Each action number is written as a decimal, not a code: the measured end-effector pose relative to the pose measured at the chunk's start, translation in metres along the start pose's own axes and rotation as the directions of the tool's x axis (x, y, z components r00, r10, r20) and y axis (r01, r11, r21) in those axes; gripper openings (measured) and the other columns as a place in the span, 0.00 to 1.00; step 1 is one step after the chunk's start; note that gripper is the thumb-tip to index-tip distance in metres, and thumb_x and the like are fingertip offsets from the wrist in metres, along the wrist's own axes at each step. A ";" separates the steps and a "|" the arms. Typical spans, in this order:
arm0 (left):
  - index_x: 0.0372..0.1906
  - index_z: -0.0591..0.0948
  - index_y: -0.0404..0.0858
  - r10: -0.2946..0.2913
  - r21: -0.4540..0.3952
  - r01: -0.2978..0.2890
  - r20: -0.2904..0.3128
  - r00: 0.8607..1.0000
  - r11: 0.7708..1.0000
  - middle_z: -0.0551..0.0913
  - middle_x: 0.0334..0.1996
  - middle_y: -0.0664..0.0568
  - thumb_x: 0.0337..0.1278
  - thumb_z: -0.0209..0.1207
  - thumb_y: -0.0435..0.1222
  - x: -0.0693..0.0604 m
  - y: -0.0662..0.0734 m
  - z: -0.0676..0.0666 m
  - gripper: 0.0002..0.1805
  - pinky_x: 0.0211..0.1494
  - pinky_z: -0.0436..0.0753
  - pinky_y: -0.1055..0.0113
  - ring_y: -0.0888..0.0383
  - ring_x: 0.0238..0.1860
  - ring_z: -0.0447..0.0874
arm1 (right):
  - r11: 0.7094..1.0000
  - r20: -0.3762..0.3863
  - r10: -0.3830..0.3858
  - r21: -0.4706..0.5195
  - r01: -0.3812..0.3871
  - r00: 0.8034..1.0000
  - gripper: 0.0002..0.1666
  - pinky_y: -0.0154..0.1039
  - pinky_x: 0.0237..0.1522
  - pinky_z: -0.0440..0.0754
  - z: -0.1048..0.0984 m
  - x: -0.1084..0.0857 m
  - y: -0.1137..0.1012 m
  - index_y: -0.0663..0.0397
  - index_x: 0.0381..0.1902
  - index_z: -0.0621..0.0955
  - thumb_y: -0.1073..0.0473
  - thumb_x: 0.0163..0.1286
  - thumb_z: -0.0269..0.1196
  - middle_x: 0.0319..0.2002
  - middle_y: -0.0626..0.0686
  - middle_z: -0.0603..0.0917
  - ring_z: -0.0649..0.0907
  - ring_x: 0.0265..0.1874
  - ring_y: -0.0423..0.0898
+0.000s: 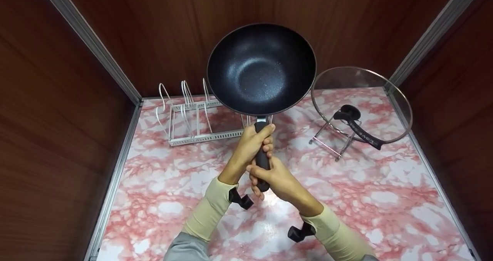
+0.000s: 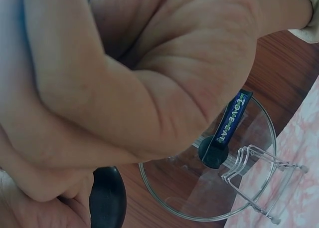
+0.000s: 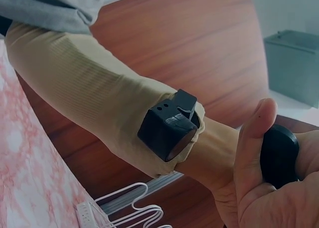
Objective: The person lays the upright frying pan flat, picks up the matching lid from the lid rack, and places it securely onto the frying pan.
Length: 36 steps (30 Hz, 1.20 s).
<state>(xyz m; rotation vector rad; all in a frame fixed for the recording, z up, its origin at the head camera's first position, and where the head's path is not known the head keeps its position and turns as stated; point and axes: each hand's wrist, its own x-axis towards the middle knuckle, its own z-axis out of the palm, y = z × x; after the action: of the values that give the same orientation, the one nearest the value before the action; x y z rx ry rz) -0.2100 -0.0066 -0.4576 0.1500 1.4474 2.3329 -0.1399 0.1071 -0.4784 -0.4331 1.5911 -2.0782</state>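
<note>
Head view: a person's left grip [image 1: 252, 141] is curled round the upper part of a black handle [image 1: 262, 160], close to the pan, thumb lying along it. The right grip [image 1: 277, 176], just below, is wrapped round the lower end. The handle belongs to a dark, deep frying pan [image 1: 262, 76], held up beyond both grips, its speckled inside facing the wearer. To the left of the grips and beyond them, a white wire rack [image 1: 204, 138] stands on the red-and-white marbled tabletop [image 1: 173, 211], partly hidden by the pan. To the right of the grips, a round glass lid [image 1: 369, 85] leans in a small metal stand [image 1: 327, 147], its black knob and handle facing the grips.

Left wrist view: the left grip fills the near side, fingers folded tight; the handle's rounded black end shows below it. Past the grip are the lid and its stand, with lettering on the lid's handle.

Right wrist view: beside the handle's end stretches a cream sleeve [image 3: 99, 93] with a black wrist device [image 3: 169, 130]. Behind the grips, off the tabletop, is a greyish-green box [image 3: 291, 71].
</note>
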 end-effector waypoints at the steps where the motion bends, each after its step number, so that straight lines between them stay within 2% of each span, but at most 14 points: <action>1: 0.32 0.69 0.41 -0.003 0.001 0.003 -0.001 1.000 1.000 0.65 0.16 0.61 0.80 0.55 0.36 0.000 0.000 0.000 0.13 0.17 0.74 0.74 0.69 0.13 0.66 | 1.000 -0.001 0.001 0.003 -0.001 1.000 0.12 0.37 0.16 0.81 0.000 0.000 0.000 0.58 0.34 0.73 0.61 0.80 0.58 0.22 0.47 0.79 0.81 0.13 0.42; 12: 0.32 0.70 0.41 -0.019 0.020 0.019 -0.018 1.000 1.000 0.65 0.16 0.60 0.78 0.57 0.37 0.001 -0.002 -0.002 0.13 0.17 0.75 0.74 0.68 0.14 0.66 | 0.999 -0.006 0.026 0.039 -0.026 1.000 0.14 0.37 0.16 0.82 0.001 0.000 0.001 0.58 0.31 0.74 0.61 0.80 0.57 0.21 0.47 0.79 0.81 0.13 0.41; 29: 0.33 0.70 0.41 -0.032 0.016 0.032 -0.010 0.999 0.999 0.64 0.17 0.61 0.79 0.56 0.37 -0.001 0.000 -0.003 0.12 0.16 0.74 0.74 0.69 0.13 0.65 | 0.998 0.023 0.015 -0.068 -0.014 1.000 0.19 0.38 0.14 0.81 0.001 0.002 0.002 0.62 0.29 0.78 0.57 0.81 0.58 0.15 0.49 0.81 0.83 0.11 0.41; 36: 0.35 0.71 0.40 -0.018 0.016 0.018 0.005 1.000 1.000 0.65 0.17 0.61 0.79 0.56 0.37 -0.002 0.000 -0.005 0.11 0.16 0.74 0.74 0.69 0.13 0.66 | 0.992 0.054 0.006 -0.129 0.001 0.999 0.22 0.37 0.15 0.81 -0.002 0.003 0.002 0.66 0.31 0.79 0.54 0.83 0.57 0.16 0.49 0.82 0.82 0.11 0.41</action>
<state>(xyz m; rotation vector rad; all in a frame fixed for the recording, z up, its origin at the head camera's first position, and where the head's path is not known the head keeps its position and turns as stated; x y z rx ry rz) -0.2100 -0.0118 -0.4601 0.1468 1.4594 2.3049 -0.1428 0.1069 -0.4811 -0.5280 1.6984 -1.9523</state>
